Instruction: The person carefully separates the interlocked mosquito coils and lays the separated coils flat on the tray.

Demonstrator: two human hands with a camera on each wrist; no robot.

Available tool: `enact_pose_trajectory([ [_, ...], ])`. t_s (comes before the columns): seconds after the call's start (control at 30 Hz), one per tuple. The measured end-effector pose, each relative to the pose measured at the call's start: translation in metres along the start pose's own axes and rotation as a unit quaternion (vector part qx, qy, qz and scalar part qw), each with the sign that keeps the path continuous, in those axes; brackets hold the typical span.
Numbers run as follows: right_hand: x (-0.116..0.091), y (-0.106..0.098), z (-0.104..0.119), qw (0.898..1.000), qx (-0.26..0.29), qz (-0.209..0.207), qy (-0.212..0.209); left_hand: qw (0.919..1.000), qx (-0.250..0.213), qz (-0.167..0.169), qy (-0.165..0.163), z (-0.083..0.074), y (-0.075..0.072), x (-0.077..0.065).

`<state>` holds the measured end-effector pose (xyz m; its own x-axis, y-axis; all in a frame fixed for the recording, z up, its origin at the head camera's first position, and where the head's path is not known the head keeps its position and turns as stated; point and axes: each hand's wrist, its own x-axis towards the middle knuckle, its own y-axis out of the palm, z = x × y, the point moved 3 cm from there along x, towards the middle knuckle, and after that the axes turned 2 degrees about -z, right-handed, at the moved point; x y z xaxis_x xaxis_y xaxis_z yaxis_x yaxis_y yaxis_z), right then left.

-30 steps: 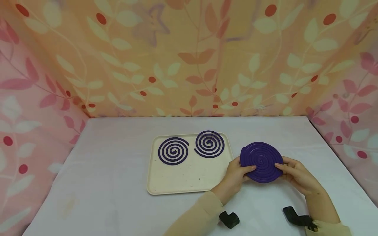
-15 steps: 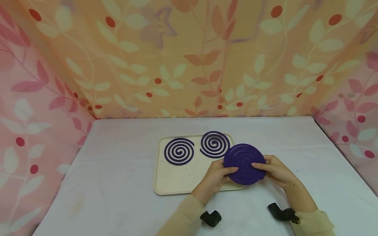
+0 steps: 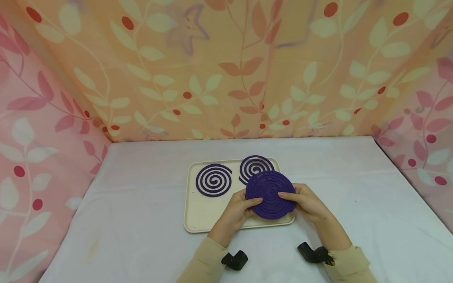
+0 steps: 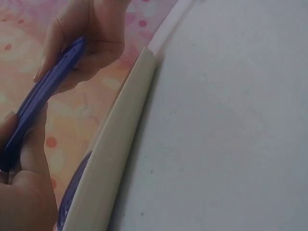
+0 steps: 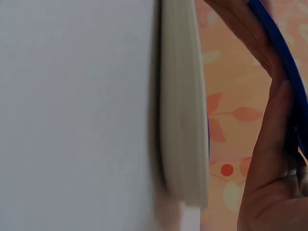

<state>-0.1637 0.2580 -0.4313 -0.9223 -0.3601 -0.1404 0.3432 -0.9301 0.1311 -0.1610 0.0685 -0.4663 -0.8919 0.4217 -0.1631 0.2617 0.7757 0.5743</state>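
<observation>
Both hands hold a round purple mosquito coil disc (image 3: pixel 270 182), its spiral turns packed tightly together. My left hand (image 3: pixel 233 212) pinches its left edge, thumb on the upper face. At the right edge my right hand (image 3: pixel 311 202) grips it the same way. The disc is tilted above the right part of a cream tray (image 3: pixel 198 220). On that tray lies one open-wound mosquito coil (image 3: pixel 214 180) at the left. Another coil (image 3: pixel 256 161), at the back right, is partly covered by the disc. In the left wrist view the disc (image 4: pixel 41 96) appears edge-on and looks layered.
A white cloth (image 3: pixel 141 204) covers the table under the tray. Patterned fabric walls (image 3: pixel 226 78) stand behind and at both sides. Black angled pieces (image 3: pixel 235 260) sit at the wrists by the beige sleeves.
Both hands have carried the disc leftward from the tray's right side to above its right part. It now overlaps the back-right coil in the head view.
</observation>
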Motion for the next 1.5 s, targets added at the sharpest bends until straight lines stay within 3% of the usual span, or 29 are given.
enact_pose_trajectory([
  [0.2, 0.012, 0.016, 0.001, 0.999, 0.021, -0.023, 0.021, 0.9996, -0.027, -0.006, 0.000, -0.008, -0.007, -0.005],
  [0.43, 0.028, 0.035, 0.000, 0.998, 0.039, -0.043, 0.019, 0.9988, -0.032, -0.035, 0.014, -0.014, -0.018, -0.009],
  [0.63, 0.032, 0.051, -0.011, 0.995, 0.062, -0.073, 0.032, 0.9967, -0.040, -0.061, 0.038, -0.016, -0.029, -0.016],
  [0.77, 0.033, 0.058, -0.021, 0.994, 0.074, -0.070, 0.038, 0.9955, -0.044, -0.071, 0.045, -0.015, -0.034, -0.020],
  [1.2, 0.034, 0.056, -0.023, 0.989, 0.120, -0.073, 0.036, 0.9990, -0.036, -0.027, 0.008, -0.009, -0.037, -0.022],
  [1.5, 0.038, 0.059, -0.027, 0.986, 0.150, -0.063, 0.045, 0.9991, -0.038, -0.018, 0.011, -0.011, -0.039, -0.022],
])
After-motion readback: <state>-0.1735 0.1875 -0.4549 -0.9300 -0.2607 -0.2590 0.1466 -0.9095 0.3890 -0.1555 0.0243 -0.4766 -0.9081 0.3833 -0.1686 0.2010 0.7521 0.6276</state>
